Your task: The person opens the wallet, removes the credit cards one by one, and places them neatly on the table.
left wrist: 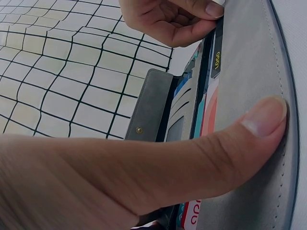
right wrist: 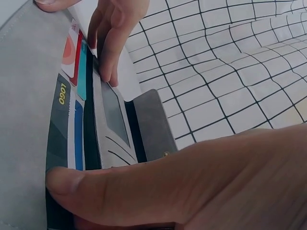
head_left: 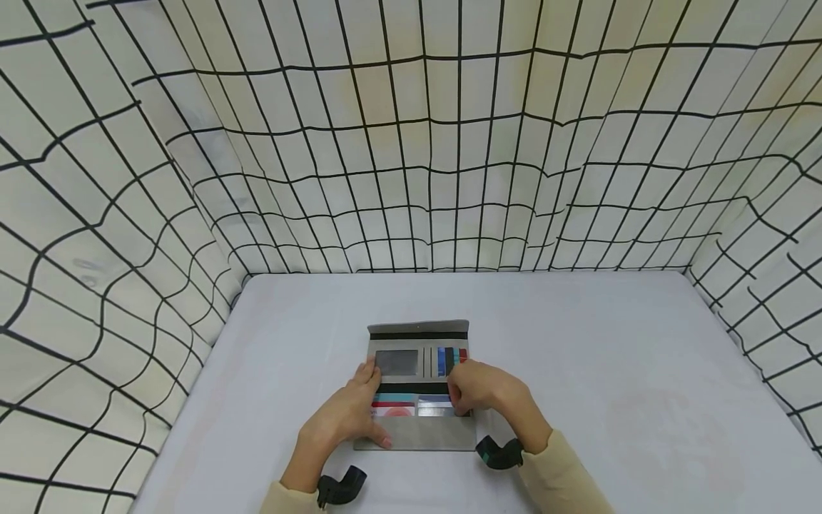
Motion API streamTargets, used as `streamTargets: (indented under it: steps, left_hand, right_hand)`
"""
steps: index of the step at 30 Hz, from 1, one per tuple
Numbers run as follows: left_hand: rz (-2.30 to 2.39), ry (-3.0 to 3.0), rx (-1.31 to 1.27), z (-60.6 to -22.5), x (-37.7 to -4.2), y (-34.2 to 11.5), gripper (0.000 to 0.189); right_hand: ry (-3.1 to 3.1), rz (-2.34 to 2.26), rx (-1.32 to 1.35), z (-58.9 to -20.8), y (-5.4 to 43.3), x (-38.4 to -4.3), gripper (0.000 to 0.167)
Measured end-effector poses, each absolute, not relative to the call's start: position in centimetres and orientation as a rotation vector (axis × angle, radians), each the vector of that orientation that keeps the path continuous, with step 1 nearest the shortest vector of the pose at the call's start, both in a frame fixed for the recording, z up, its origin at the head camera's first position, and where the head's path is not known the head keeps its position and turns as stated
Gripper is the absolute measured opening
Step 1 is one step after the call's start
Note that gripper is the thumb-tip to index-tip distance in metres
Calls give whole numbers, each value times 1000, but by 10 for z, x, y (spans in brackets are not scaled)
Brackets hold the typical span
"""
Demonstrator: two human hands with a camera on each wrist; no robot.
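A grey wallet (head_left: pixel 437 434) lies unfolded on the white table, cards standing in its pockets. My left hand (head_left: pixel 343 414) rests along its left side; in the left wrist view the straight thumb (left wrist: pixel 230 148) presses the front panel, and the other fingers touch the inside by the window pocket (head_left: pixel 397 363). At the right end of the front pocket, my right hand (head_left: pixel 484 385) pinches a dark card marked LOGO (right wrist: pixel 58 127) between thumb and fingers. The card's lower part sits inside the pocket. Beside it stands a red and white card (right wrist: pixel 72 55) with a teal one behind.
Several coloured cards (head_left: pixel 448 360) fill the upper right slots, partly covered by my right hand. The wallet's far flap (right wrist: pixel 148 120) stands raised, with a small snap. White walls with a black grid (head_left: pixel 449 143) border the table (head_left: pixel 597 357) at the back and sides.
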State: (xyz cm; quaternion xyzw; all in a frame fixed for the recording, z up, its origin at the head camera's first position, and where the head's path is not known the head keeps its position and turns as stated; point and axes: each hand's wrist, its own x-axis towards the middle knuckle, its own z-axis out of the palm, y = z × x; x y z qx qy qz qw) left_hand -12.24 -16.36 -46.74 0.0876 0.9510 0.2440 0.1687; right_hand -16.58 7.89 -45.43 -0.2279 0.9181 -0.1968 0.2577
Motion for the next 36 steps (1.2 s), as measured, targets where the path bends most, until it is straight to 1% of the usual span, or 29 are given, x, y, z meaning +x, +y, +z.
streamTargets:
  steps: [26,36]
  left_hand:
    - [669,2717,231,-471,-124,-165,122]
    - [675,2709,248,-469,-121,-166,122]
  right_hand:
    - [2453,-529,-649,-458,80,-166,20]
    - [2450,-538,-614,-463,81,-167,20]
